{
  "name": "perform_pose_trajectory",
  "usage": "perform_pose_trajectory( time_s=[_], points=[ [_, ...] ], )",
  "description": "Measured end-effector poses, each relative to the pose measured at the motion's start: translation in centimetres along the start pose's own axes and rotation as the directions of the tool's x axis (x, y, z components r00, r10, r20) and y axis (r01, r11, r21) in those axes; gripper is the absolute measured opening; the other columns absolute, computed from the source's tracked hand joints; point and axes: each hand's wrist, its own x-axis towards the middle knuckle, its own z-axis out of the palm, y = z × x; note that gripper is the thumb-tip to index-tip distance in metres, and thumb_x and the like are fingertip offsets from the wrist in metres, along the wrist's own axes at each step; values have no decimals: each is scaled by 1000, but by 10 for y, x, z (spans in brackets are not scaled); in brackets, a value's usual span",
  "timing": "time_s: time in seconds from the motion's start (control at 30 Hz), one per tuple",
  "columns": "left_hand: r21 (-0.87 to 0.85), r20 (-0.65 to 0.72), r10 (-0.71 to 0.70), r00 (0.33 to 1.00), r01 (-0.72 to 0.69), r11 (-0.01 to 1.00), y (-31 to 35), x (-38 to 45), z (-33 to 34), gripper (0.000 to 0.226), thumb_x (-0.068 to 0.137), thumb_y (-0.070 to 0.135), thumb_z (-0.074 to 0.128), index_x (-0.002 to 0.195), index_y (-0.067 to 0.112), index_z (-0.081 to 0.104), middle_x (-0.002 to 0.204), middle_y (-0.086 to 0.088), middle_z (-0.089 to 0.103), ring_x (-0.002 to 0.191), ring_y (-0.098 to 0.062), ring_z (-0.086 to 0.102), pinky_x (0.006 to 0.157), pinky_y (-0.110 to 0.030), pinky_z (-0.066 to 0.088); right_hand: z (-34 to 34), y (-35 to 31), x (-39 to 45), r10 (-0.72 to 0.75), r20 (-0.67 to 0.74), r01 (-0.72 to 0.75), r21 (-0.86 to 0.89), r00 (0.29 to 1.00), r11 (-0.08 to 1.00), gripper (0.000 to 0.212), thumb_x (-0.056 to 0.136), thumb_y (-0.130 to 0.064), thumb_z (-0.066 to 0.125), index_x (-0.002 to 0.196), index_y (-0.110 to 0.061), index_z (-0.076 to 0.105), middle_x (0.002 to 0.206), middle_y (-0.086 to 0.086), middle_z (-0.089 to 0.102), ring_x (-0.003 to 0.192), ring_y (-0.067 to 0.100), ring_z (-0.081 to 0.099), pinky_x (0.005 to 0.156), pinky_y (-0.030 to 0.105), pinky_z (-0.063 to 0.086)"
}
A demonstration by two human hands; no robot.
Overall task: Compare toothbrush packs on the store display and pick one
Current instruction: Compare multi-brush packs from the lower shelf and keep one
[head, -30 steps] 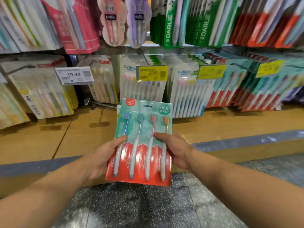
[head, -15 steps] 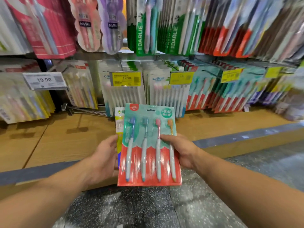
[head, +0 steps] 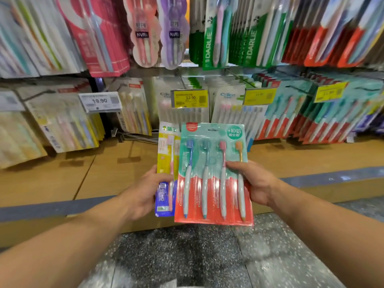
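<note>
I hold two toothbrush packs in front of the display. A teal and red pack (head: 212, 179) with several brushes is in front, gripped at its right edge by my right hand (head: 254, 183), thumb over the card. Behind it and to the left a yellow and blue pack (head: 166, 163) sticks out, held at its left edge by my left hand (head: 145, 190). The front pack hides most of the yellow one.
Rows of hanging toothbrush packs fill the display: green packs (head: 209, 44) above, teal and red ones (head: 291, 117) at right. Price tags read 19.90 (head: 100, 101) and 12.90 (head: 189, 98). A bare metal peg (head: 135, 136) juts out over the wooden shelf (head: 104, 173). Speckled floor below.
The yellow and blue pack has slid out further to the left from behind the teal and red pack, so more of it shows. Both hands keep their grip.
</note>
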Motion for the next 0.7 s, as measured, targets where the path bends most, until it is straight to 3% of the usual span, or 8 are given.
perform_pose_trajectory(
  time_s=[0.1,0.17,0.23,0.43,0.57,0.7],
  points=[
    [-20,9,-3,1000,3,1000,0,-1,-4,33,101,4,52,131,19,56,122,-24,72,86,-31,74,75,-49,64,-1,2,1,9,-18,-9,-7,1000,1000,30,97,-12,65,126,-5,67,115,26,75,116,49,67,100,64,53],
    [4,25,-14,1000,14,1000,-1,-1,-7,36,100,2,53,131,18,57,123,-24,72,94,-35,73,78,-50,64,-3,3,0,22,-18,-22,-11,1000,1000,31,97,-12,65,126,-3,66,116,27,74,118,49,65,101,65,52],
    [46,42,-38,998,36,998,0,-3,-10,38,98,2,56,133,16,57,119,-21,75,99,-36,75,80,-48,65,-4,2,-3,39,-16,-39,-27,999,999,32,96,-11,66,126,-1,66,118,29,73,114,48,66,101,66,51],
    [31,41,-101,994,100,994,15,-11,-36,33,100,-4,52,128,14,55,104,-20,79,86,-32,79,74,-50,65,-25,-4,-6,42,-44,-44,-29,998,999,54,76,-12,76,127,-1,64,116,27,74,92,38,76,88,56,61],
    [25,48,-151,987,150,988,19,-18,-54,33,102,-6,46,129,12,55,102,-21,79,84,-33,79,62,-46,66,-37,-6,-11,19,-59,-21,-39,998,999,17,97,-5,59,110,0,69,91,17,80,70,27,77,72,43,65],
    [5,59,-152,987,152,988,19,-19,-64,41,101,-6,47,137,13,52,115,-25,75,90,-35,78,65,-48,66,-44,-7,-18,26,-93,-31,-56,995,998,17,96,-5,58,108,-3,69,86,15,80,67,26,77,76,43,63]
  ],
)
